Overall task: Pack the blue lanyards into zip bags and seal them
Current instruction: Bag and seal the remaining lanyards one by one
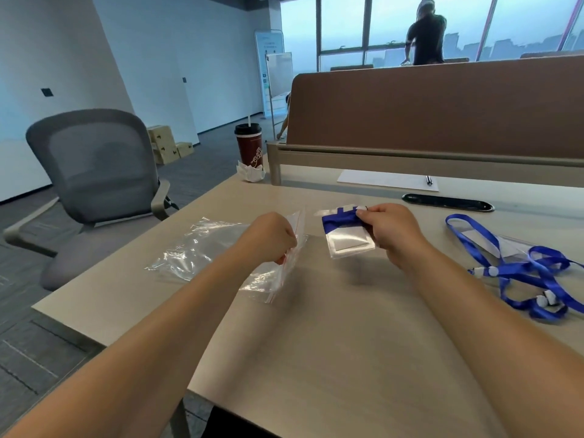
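While the left hand [275, 238] pinches a zip bag [270, 279] by its red-lined mouth, fingers curled on the edge, the right hand [390, 232] grips a folded blue lanyard [343, 221] with its clear card sleeve. It is over the bench [316, 358], at about one o'clock from the person. More lanyards [521, 270] lie loose at three o'clock, and spare bags [192, 248] at ten o'clock. To do this step well, I think the mouth must first be opened wide. The bundle should be held tight and the sleeve go in first, so no strap catches the zip.
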Available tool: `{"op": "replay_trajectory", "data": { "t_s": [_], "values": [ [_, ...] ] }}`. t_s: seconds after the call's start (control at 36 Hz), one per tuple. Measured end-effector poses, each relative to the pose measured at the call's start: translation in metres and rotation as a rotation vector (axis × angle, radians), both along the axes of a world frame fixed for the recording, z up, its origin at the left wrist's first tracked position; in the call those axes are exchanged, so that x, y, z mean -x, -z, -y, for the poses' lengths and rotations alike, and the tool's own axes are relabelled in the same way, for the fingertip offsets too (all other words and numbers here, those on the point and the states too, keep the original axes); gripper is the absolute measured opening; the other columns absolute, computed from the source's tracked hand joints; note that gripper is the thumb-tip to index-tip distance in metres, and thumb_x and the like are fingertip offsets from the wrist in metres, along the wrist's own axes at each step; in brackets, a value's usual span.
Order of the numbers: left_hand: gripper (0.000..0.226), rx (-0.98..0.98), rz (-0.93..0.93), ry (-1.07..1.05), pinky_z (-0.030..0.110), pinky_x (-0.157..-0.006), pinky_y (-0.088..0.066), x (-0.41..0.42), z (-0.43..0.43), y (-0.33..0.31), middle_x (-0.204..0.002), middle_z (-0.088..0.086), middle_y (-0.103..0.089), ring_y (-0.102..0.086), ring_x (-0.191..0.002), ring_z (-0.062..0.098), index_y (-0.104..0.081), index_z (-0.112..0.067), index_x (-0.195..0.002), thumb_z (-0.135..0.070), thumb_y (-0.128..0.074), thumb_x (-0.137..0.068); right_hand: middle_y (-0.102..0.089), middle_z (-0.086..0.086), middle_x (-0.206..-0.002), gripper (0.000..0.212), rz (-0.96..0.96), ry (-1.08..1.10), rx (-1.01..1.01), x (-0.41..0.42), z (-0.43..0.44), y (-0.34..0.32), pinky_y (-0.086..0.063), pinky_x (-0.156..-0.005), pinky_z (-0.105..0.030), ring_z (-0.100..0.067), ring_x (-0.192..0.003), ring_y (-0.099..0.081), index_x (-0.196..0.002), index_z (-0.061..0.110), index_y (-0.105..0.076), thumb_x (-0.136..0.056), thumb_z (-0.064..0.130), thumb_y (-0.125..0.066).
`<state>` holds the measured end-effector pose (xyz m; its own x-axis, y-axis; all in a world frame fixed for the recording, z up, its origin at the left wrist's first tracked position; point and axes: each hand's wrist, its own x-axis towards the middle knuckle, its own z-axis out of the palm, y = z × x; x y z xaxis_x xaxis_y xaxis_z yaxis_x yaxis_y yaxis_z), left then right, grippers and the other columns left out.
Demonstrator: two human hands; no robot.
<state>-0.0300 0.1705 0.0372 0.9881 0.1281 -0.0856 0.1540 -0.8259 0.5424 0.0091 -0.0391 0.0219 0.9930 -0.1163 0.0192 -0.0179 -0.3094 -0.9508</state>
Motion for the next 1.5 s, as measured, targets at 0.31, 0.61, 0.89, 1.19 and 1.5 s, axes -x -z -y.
{"op": "replay_trajectory", "data": {
  "t_s": [0.31,0.61,0.89,1.19,1.5],
  "values": [
    [0.014,-0.071,0.054,0.191,0.035,-0.086,-0.058,-0.008,0.074,-0.005,-0.088,0.012,-0.074,-0.072,-0.083,0.025,-0.075,-0.006,-0.095,-0.015,-0.065,-0.092,-0.059,-0.007,-0.073,0.018,-0.115,0.096,-0.101,0.014,0.060,-0.013,-0.040,-0.058,-0.027,-0.015,-0.061,-0.050,-0.088,0.009,-0.065,-0.097,0.025,-0.062],
    [0.014,0.002,-0.018,0.377,0.026,-0.072,-0.057,-0.016,0.128,0.025,-0.073,0.014,-0.075,-0.067,-0.057,0.019,-0.074,-0.001,-0.085,-0.011,-0.065,-0.088,-0.054,-0.006,-0.065,0.022,-0.135,0.223,-0.011,0.038,0.116,-0.002,-0.038,-0.053,-0.030,-0.016,-0.052,-0.044,-0.078,0.012,-0.058,-0.095,0.026,-0.060],
    [0.017,0.026,0.029,0.395,0.034,-0.075,-0.056,-0.020,0.150,0.035,-0.085,0.018,-0.074,-0.071,-0.081,0.031,-0.075,0.002,-0.087,-0.011,-0.064,-0.087,-0.057,-0.010,-0.063,0.029,-0.246,0.161,0.134,0.046,0.129,0.013,-0.044,-0.066,-0.035,-0.020,-0.061,-0.051,-0.072,0.007,-0.059,-0.097,0.021,-0.057],
    [0.017,-0.022,0.108,0.349,0.032,-0.067,-0.050,-0.017,0.159,0.038,-0.084,0.020,-0.071,-0.066,-0.076,0.030,-0.070,0.003,-0.079,-0.003,-0.056,-0.084,-0.063,-0.007,-0.068,0.026,-0.312,0.136,0.215,0.045,0.135,0.021,-0.046,-0.063,-0.029,-0.015,-0.061,-0.055,-0.086,0.005,-0.065,-0.096,0.029,-0.060],
    [0.015,-0.035,0.185,0.404,0.036,-0.082,-0.057,-0.017,0.153,0.026,-0.083,0.007,-0.073,-0.068,-0.080,0.020,-0.074,-0.006,-0.087,-0.016,-0.063,-0.091,-0.069,-0.015,-0.103,0.026,-0.274,0.254,0.217,0.034,0.136,0.025,-0.053,-0.081,-0.034,-0.019,-0.082,-0.059,-0.105,0.003,-0.064,-0.097,0.027,-0.060]
  ]
}}
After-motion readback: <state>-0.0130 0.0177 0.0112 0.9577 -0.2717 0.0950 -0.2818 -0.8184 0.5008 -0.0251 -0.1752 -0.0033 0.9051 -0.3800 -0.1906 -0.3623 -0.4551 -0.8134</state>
